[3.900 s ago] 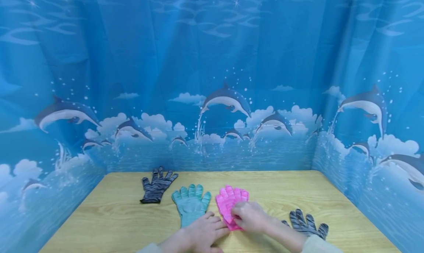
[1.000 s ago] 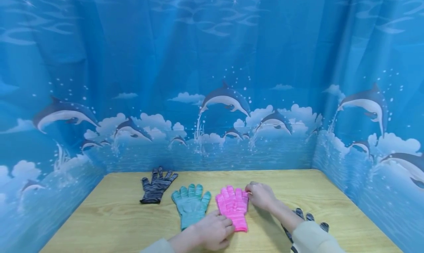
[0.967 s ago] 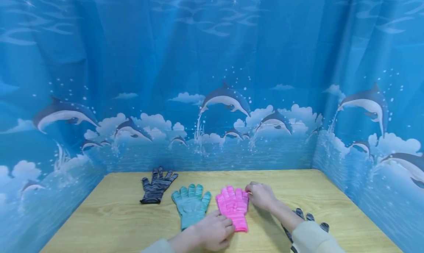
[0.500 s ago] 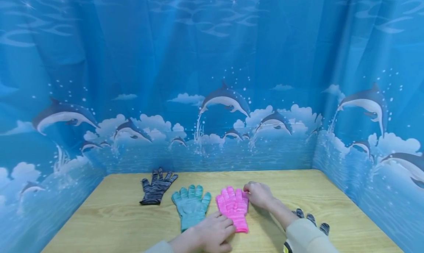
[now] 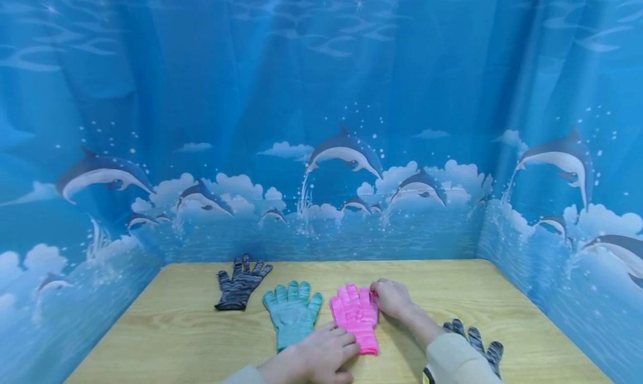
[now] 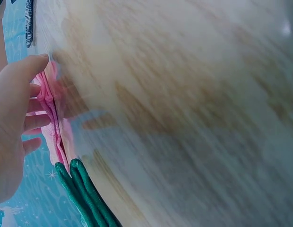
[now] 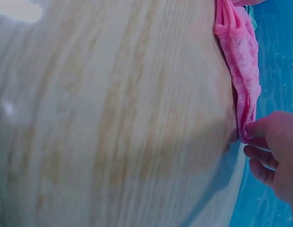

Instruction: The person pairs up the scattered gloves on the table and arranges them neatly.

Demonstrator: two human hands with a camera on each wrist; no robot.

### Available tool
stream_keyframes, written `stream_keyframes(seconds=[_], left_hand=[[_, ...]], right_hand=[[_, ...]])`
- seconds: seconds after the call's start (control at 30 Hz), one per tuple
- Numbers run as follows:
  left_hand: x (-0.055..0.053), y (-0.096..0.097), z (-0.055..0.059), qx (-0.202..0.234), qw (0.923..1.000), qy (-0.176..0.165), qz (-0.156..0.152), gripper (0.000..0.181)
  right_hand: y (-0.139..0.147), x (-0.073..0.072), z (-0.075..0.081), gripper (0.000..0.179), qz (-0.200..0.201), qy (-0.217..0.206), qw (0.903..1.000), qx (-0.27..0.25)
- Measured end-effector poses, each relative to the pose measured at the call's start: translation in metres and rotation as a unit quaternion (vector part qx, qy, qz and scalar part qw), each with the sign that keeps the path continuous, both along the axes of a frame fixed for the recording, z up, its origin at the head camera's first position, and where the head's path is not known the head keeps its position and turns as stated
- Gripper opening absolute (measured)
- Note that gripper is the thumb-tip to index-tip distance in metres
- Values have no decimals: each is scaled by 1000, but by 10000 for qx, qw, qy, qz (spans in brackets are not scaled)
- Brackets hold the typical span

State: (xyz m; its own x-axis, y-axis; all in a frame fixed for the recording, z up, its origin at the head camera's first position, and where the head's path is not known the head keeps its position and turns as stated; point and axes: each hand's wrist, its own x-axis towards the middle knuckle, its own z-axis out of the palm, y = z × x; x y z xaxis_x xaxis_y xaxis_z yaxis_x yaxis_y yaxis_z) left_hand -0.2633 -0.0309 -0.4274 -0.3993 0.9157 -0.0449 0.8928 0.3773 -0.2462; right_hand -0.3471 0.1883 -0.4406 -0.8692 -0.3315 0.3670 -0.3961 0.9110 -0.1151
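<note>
A pink knit glove (image 5: 359,332) lies flat on the table with its fingers pointing away from me. My right hand (image 5: 394,297) pinches the tip of its rightmost finger between thumb and forefinger, which shows closely in the right wrist view, where the pink glove (image 7: 242,61) runs up from the fingertips. With loosely extended fingers, my left hand (image 5: 326,353) rests on the left edge of the cuff. Seen from the left wrist, that hand's fingers lie over the pink fabric (image 6: 51,109), the thumb near the cuff opening.
Left of the pink glove lies a teal glove (image 5: 293,322), its cuff partly behind my left hand. A black-and-grey striped glove (image 5: 239,288) sits at the back left. Another striped glove (image 5: 477,342), partly hidden by my right sleeve, is at the right. A dolphin-print curtain (image 5: 321,94) surrounds the wooden table (image 5: 166,322).
My right hand has gone from the pink glove's lower palm to its rightmost finger, and lately shifted slightly left. My left hand has moved a little right onto the cuff. The glove lies flatter.
</note>
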Motion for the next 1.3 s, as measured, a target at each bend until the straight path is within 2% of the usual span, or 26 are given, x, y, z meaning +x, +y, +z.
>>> stream_keyframes(seconds=[0.1,0.27,0.37,0.67,0.93,1.3], left_hand=[[0,0,0,8,10000,32,3,51],[0,-1,1,66,10000,46,-13,51],[-1,-2,1,77,10000,15,-1,50],[0,-2,3,43,9999,-103,54,51],[0,-1,3,79,9999,-95,-51,49],[-2,0,1,149,9997,-170,-96,48]], right_hand=[[1,0,1,8,47,105,9999,-46],[1,0,4,6,112,561,9983,121],[1,0,6,7,99,624,9978,187],[3,0,6,9,77,100,9999,112],[5,-2,1,5,92,27,9998,176],[9,-1,1,13,-68,-331,9992,189]])
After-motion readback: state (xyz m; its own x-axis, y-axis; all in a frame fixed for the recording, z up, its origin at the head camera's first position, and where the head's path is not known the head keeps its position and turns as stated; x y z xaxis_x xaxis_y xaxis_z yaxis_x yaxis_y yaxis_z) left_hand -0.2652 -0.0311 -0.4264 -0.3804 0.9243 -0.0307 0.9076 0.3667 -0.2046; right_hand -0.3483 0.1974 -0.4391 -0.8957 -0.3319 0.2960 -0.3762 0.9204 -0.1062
